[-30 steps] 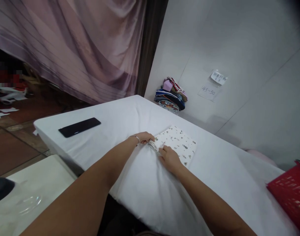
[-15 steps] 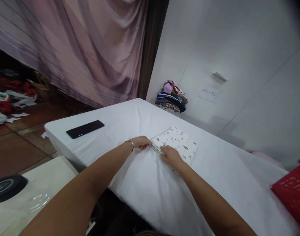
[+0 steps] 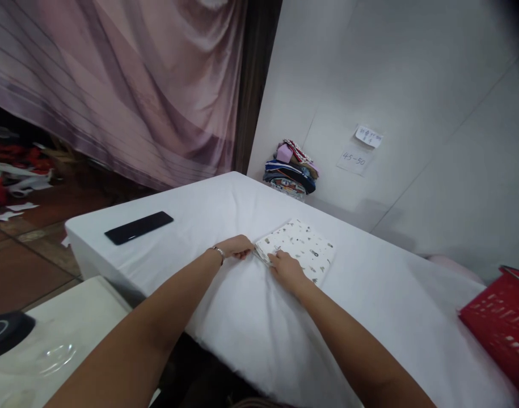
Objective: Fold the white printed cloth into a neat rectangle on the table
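Smooth pale grey wall (image 3: 429,90) with thin panel seams; shiny, pleated pink-mauve curtain (image 3: 157,90) hung at left beside a dark upright strip. Table (image 3: 391,300) covered in matte white cloth, softly creased, gathered into ridges at the near edge. Two handwritten papers fixed on the wall: upper paper (image 3: 368,137) curled, lower paper (image 3: 353,159) flat, marked "45-50".

Folded fabric (image 3: 312,249) seen flat on the table, close to the near edge: roughly rectangular, off-white, scattered with small grey, green and tan motifs, thin layers shown along its near-left side. Its left corner is pinched by the curled fingers of the left hand (image 3: 239,246), silvery bracelet (image 3: 219,254) worn on that wrist. The near-left side is touched by the bent fingers of the right hand (image 3: 287,271); whether anything is gripped there cannot be told, thumb hidden.

Glossy black flat slab (image 3: 139,227) placed near the left corner. Mixed folded textiles (image 3: 290,170) piled by the wall-side edge, near the far corner. Red perforated plastic basket (image 3: 499,320) at the right end. Cream surface (image 3: 91,303) at lower left, black rounded object (image 3: 8,333) set on it.
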Available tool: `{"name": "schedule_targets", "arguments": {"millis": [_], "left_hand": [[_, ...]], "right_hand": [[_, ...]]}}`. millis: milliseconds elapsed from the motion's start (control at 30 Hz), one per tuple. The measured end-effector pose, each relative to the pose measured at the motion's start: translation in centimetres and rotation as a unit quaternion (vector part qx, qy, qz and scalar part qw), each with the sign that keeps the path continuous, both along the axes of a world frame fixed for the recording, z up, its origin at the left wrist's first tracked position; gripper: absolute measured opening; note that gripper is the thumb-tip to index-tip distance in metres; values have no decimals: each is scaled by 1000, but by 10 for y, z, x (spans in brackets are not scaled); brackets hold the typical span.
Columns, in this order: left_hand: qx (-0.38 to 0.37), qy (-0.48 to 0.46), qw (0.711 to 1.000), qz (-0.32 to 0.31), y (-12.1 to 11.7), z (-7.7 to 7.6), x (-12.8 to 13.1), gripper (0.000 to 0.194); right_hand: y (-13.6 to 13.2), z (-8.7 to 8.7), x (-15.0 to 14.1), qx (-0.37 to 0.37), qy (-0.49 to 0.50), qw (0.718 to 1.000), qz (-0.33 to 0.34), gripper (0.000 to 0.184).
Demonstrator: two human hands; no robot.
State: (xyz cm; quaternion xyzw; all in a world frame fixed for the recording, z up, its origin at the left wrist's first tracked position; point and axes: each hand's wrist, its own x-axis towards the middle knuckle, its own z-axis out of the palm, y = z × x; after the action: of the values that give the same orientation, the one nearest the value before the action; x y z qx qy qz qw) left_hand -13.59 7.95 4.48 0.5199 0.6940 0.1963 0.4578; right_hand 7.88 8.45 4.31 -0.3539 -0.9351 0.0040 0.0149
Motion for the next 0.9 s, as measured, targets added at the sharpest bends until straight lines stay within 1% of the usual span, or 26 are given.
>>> {"name": "schedule_targets", "arguments": {"millis": [100, 167, 233, 300, 367, 400, 467, 567, 633, 700, 733, 800, 833, 900], "left_hand": [[-29, -42, 999, -4, -3, 3, 0, 30], [-38, -53, 998, 1, -4, 3, 1, 37], [-36, -22, 999, 17, -2, 1, 4, 42], [-27, 22, 999, 35, 1, -2, 7, 42], [-21, 41, 998, 43, 4, -6, 9, 40], [-22, 42, 998, 45, 6, -7, 10, 39], [-29, 48, 997, 46, 8, -8, 11, 37], [-36, 61, 996, 51, 8, -3, 13, 37], [-32, 70, 995, 56, 6, 2, 16, 37], [-27, 83, 994, 64, 3, 6, 20, 37], [-25, 93, 993, 65, 1, 9, 21, 37], [-9, 122, 991, 63, -3, 12, 23, 38], [15, 141, 988, 66, -7, 13, 25, 37], [98, 186, 974, 85, -16, 13, 28, 36]], "right_hand": [[0, 3, -2, -13, -5, 1000, 1, 34], [-1, 7, -3, -23, -7, 1000, 2, 35], [-3, 15, -2, -36, -5, 999, 5, 38], [-8, 24, 6, -56, 5, 998, 15, 41], [-15, 28, 22, -65, 31, 997, 25, 43], [-20, 28, 33, -61, 50, 997, 27, 44], [-31, 20, 59, -33, 91, 995, 26, 46], [-44, -5, 98, 6, 128, 991, 50, 49], [-50, -24, 115, 34, 138, 988, 55, 51], [-52, -37, 124, 51, 142, 987, 47, 52], [-52, -40, 125, 54, 144, 987, 42, 51], [-52, -42, 125, 52, 149, 987, 35, 51], [-52, -41, 123, 51, 154, 986, 35, 50], [-51, -36, 120, 52, 179, 982, 31, 45]]}}
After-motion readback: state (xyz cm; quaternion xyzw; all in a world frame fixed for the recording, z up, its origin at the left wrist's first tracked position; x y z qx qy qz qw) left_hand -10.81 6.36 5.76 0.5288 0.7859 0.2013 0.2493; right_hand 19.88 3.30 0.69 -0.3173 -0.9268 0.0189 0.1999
